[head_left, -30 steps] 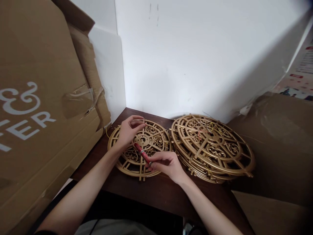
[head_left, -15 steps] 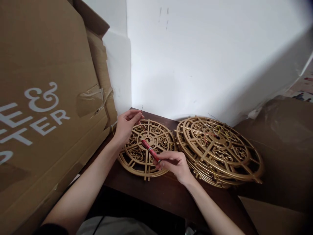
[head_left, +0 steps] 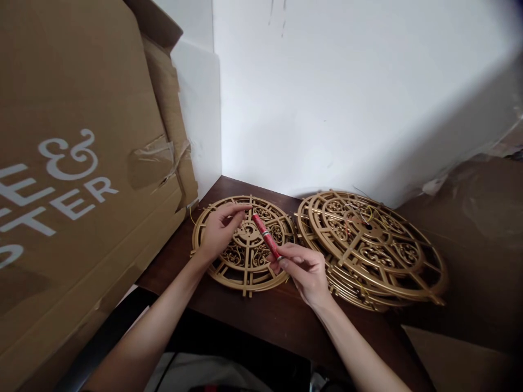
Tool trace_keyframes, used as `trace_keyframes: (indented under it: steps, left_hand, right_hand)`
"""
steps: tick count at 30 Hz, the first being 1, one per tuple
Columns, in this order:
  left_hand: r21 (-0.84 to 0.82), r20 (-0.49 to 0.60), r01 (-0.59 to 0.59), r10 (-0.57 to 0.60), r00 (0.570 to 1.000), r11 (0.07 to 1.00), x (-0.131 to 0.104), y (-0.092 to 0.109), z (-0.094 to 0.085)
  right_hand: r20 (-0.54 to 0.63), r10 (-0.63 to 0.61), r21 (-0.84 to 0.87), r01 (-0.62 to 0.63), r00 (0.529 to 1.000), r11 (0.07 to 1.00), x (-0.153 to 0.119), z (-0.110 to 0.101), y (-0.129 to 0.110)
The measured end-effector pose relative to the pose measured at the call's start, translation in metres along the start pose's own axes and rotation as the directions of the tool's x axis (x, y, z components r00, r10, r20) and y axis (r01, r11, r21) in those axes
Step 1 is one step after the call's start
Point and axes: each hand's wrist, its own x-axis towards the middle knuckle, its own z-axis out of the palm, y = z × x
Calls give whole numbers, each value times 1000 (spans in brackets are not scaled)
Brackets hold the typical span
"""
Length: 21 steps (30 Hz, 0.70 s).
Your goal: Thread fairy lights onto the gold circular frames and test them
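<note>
My right hand (head_left: 304, 269) pinches the lower end of a red pen-shaped tube (head_left: 265, 235) with a silver band. It tilts up and to the left above a round gold openwork panel (head_left: 247, 283) with scrolls and crossing bars. Over the left part of this panel is my left hand (head_left: 220, 228), its forefinger stretched out and its thumb apart, close to the tube's upper end. No held object shows between those fingers. Thin wire lies around the panel's hub.
To the right, a stack of similar gold panels (head_left: 379, 261) carries loose yellow and red wires (head_left: 373, 215). A big cardboard box (head_left: 81, 109) with white lettering stands at left. Behind the dark brown table (head_left: 261, 316) rises a white board (head_left: 306, 109).
My left hand has come down and right, and the thin wire end that stuck up from its fingers no longer shows. My right hand and the red tube have shifted slightly right.
</note>
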Motion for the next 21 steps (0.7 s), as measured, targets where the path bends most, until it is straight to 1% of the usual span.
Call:
trace_keyframes:
  steps: [2, 7, 9, 15, 21]
  left_hand:
    - [-27, 13, 29, -29, 1000, 999, -4, -1, 2]
    - [-233, 54, 159, -151, 987, 959, -9, -6, 2]
    - [-280, 70, 183, -170, 983, 942, -10, -6, 1]
    - [-280, 64, 172, -160, 985, 945, -12, -5, 2]
    - [-310, 62, 200, -190, 980, 930, -13, -3, 3]
  right_hand:
    - [6, -4, 3, 4, 1000, 1000, 0, 0, 0]
    - [13, -10, 21, 9, 1000, 1000, 0, 0, 0]
    - [13, -4, 14, 4, 1000, 1000, 0, 0, 1]
    - [47, -16, 34, 14, 999, 999, -1, 1, 1]
    - [48, -16, 6, 16, 999, 1000, 0, 2, -2]
